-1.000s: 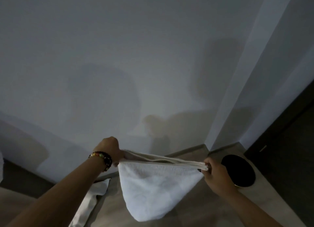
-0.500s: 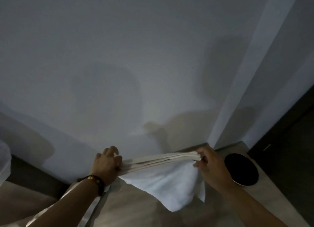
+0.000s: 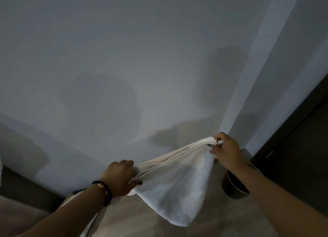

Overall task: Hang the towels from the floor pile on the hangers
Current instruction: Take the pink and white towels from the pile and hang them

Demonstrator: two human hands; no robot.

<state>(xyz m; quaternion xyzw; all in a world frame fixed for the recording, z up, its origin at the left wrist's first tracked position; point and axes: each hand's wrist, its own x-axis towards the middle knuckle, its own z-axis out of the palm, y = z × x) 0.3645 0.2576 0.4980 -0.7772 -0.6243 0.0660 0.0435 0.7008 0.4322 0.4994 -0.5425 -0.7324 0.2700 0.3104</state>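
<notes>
- We faced a plain wall (image 3: 124, 59).
- The white towel (image 3: 174, 189) hung folded above the floor (image 3: 142, 219), stretched between our hands.
- Our left hand (image 3: 120, 176) gripped its lower end.
- Our right hand (image 3: 225, 150) pinched its raised end.

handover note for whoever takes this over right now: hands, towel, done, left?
Left hand: shut on one end of the white towel.
Right hand: pinching the other end, held higher.
Towel: gathered into folds along its top edge, stretched between both hands, the rest hanging off the floor.
Round dark bin below the right forearm.
Done: towel picked up.
Left: hang it; no hanger in view.
</notes>
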